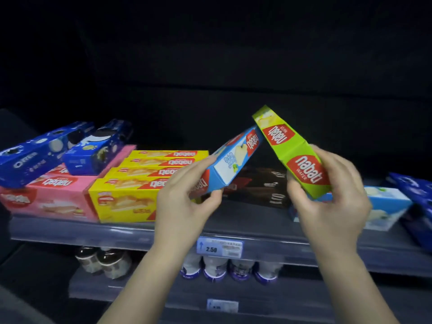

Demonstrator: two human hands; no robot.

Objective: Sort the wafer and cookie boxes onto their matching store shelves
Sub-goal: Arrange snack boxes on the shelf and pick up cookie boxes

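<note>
My left hand point(184, 195) grips the near end of a light-blue Nabati wafer box point(236, 157), tilted up to the right. My right hand point(332, 197) grips a green Nabati wafer box point(292, 148), tilted up to the left. The two boxes' far ends touch above the shelf, over brown boxes point(261, 183). On the shelf lie yellow Nabati boxes point(140, 181) in a stack, pink Nabati boxes point(46, 195) to their left, and two blue Oreo boxes point(58, 150) on top of the pink ones. Another light-blue box point(383, 206) lies on the right.
The grey shelf edge point(93, 232) carries a price tag point(219, 247) reading 2.50. More dark-blue boxes point(418, 206) sit at the far right. Below, a lower shelf holds small bottles point(215, 267) and brown cups point(100, 260). The back of the shelf is dark.
</note>
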